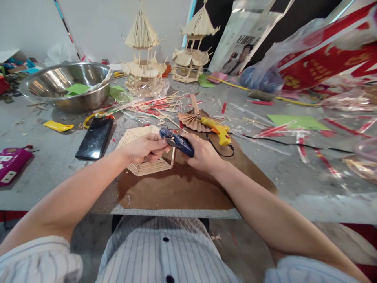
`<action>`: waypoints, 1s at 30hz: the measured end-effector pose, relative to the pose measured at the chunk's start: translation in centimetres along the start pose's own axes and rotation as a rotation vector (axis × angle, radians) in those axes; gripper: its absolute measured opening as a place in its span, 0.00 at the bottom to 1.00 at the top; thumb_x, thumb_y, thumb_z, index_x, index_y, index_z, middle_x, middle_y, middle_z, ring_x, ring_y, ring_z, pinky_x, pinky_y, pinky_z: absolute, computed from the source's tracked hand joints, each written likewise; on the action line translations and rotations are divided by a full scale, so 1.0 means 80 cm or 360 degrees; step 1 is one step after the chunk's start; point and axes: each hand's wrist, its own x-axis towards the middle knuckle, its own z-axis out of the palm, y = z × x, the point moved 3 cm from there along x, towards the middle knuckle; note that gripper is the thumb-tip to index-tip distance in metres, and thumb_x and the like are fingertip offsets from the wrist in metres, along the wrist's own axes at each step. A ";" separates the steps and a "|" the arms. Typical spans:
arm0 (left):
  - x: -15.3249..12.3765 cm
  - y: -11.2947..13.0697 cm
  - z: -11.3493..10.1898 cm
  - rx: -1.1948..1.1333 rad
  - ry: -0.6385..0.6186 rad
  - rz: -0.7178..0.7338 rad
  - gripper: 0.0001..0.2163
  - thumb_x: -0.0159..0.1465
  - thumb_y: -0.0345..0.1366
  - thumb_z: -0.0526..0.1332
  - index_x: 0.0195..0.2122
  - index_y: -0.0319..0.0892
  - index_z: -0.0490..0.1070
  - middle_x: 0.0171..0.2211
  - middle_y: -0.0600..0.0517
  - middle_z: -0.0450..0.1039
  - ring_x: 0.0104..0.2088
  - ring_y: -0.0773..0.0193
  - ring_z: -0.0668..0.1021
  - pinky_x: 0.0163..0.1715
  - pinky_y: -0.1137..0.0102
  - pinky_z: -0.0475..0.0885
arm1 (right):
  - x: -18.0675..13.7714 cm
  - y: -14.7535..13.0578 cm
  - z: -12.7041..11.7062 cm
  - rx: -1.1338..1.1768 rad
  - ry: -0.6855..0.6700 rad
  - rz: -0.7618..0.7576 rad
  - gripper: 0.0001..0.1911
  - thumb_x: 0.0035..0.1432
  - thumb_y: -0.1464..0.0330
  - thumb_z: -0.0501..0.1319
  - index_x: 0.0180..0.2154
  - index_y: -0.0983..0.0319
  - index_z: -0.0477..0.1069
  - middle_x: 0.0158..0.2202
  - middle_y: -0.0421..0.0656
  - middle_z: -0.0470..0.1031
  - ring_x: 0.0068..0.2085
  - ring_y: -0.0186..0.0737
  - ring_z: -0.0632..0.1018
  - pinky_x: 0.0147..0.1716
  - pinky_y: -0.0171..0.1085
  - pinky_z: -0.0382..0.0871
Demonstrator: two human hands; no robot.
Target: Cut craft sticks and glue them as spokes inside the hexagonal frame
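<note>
My right hand (pixel 203 152) is wrapped round a dark blue hand-held cutter (pixel 183 144), its metal jaw pointing left. Close to that jaw, the fingers of my left hand (pixel 147 148) are pinched together; what they hold is hidden or too small to make out. Beneath my left hand lies a many-sided frame of thin wooden sticks (pixel 147 169), with a short stick standing up at its right corner. Part of the frame is covered by the hand. It rests partly on a brown sheet (pixel 182 192).
Just beyond my right hand lie a yellow glue gun (pixel 220 131) and a folded brown paper fan (pixel 193 121). A phone (pixel 94 138), a yellow knife (pixel 58 125) and a steel bowl (pixel 85 103) sit left. Two stick pagodas (pixel 143 35) stand behind scattered sticks (pixel 156 105).
</note>
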 end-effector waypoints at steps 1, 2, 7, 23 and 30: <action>0.000 0.000 0.000 -0.0012 -0.0015 0.0004 0.13 0.53 0.43 0.61 0.24 0.37 0.64 0.12 0.62 0.49 0.12 0.80 0.50 0.10 0.81 0.45 | 0.000 -0.001 0.000 0.0000 -0.0003 -0.0006 0.24 0.43 0.71 0.55 0.47 0.64 0.59 0.43 0.49 0.70 0.42 0.47 0.73 0.39 0.42 0.66; 0.000 0.000 0.001 -0.0021 -0.0030 0.0006 0.13 0.53 0.43 0.61 0.24 0.37 0.64 0.12 0.62 0.49 0.12 0.80 0.50 0.10 0.81 0.45 | 0.000 -0.001 -0.001 -0.0001 -0.0005 -0.0007 0.24 0.43 0.71 0.55 0.46 0.64 0.59 0.42 0.49 0.70 0.42 0.47 0.73 0.39 0.42 0.66; 0.000 0.002 0.000 0.0002 -0.0007 0.0019 0.13 0.53 0.44 0.60 0.24 0.38 0.64 0.12 0.63 0.46 0.11 0.79 0.49 0.10 0.80 0.44 | 0.000 -0.002 -0.002 -0.0042 -0.0032 0.0063 0.23 0.43 0.70 0.54 0.45 0.64 0.59 0.41 0.49 0.71 0.41 0.47 0.73 0.38 0.40 0.66; -0.005 0.016 0.017 0.1572 0.1076 0.0763 0.13 0.61 0.36 0.49 0.34 0.36 0.70 0.29 0.50 0.71 0.32 0.66 0.72 0.33 0.73 0.64 | 0.004 -0.001 -0.001 -0.0100 -0.0006 0.0340 0.22 0.41 0.71 0.53 0.43 0.63 0.62 0.38 0.48 0.73 0.37 0.48 0.74 0.33 0.41 0.66; 0.001 0.016 0.012 0.1254 0.0745 0.0848 0.13 0.59 0.39 0.50 0.31 0.37 0.70 0.28 0.52 0.70 0.32 0.68 0.71 0.34 0.74 0.64 | 0.003 0.001 -0.001 0.0055 0.0038 0.0163 0.27 0.40 0.74 0.54 0.47 0.65 0.59 0.44 0.51 0.69 0.44 0.48 0.71 0.40 0.43 0.65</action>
